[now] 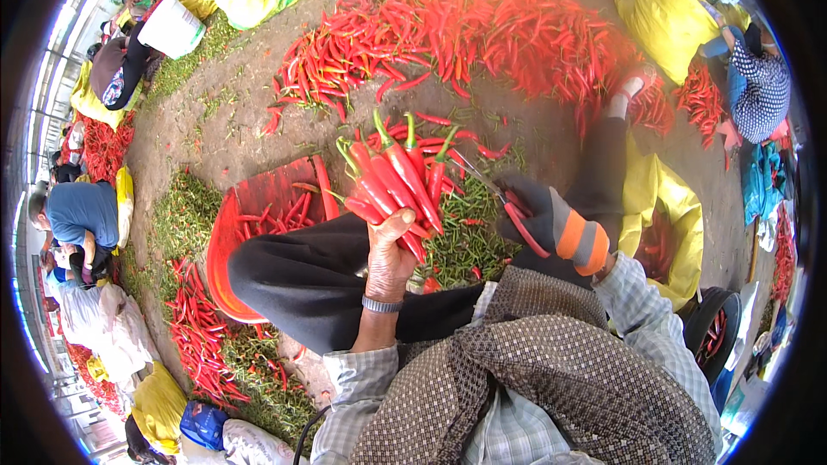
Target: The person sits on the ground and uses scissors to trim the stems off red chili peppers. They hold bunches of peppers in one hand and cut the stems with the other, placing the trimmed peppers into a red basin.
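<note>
My bare left hand (393, 252), with a metal watch band on its wrist, grips a bunch of red chili peppers (394, 184) by their lower ends. Their green stems point up and away from me. On my right hand (539, 216) is a dark glove with an orange and grey cuff. It holds red-handled scissors (523, 226), whose thin blades point towards the stems at the bunch's right side. Whether the blades touch a stem I cannot tell. Below the hands lies a heap of cut green stems (468, 232) between my legs.
A red plastic tub (223, 258) with peppers stands left of my knee. A long pile of red peppers (452, 32) lies ahead. At right are an open yellow sack (688, 232) and a black bucket (727, 310). Other people sit at left and far right.
</note>
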Demonstrator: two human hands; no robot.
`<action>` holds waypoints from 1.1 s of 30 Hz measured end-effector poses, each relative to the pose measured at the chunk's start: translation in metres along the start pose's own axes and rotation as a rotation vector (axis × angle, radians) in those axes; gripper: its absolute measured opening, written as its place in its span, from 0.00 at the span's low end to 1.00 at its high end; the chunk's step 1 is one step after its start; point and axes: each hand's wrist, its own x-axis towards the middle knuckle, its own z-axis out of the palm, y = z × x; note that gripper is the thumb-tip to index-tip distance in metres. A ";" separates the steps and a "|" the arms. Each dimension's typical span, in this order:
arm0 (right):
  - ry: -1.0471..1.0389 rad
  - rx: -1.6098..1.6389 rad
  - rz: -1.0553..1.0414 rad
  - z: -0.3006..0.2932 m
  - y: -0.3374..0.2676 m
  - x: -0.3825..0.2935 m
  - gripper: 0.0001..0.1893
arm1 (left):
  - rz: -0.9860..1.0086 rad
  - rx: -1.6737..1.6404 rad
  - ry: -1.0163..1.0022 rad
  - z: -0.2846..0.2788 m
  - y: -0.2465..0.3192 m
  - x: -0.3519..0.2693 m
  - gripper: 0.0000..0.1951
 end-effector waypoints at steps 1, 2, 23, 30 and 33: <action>0.010 -0.009 -0.047 0.002 -0.003 0.000 0.26 | -0.004 0.044 0.005 -0.002 0.000 -0.004 0.27; 0.035 -0.019 -0.088 0.003 -0.005 0.000 0.25 | -0.015 0.103 0.018 -0.003 0.000 -0.007 0.28; -0.016 0.149 0.207 0.008 -0.016 -0.005 0.24 | 0.015 0.426 0.122 0.003 -0.012 0.005 0.23; -0.061 -0.261 0.082 0.009 -0.033 0.009 0.23 | 0.192 0.606 -0.005 0.008 -0.022 0.010 0.35; -0.145 -0.287 0.104 0.001 -0.040 0.015 0.23 | 0.195 0.620 -0.070 0.007 -0.023 0.009 0.34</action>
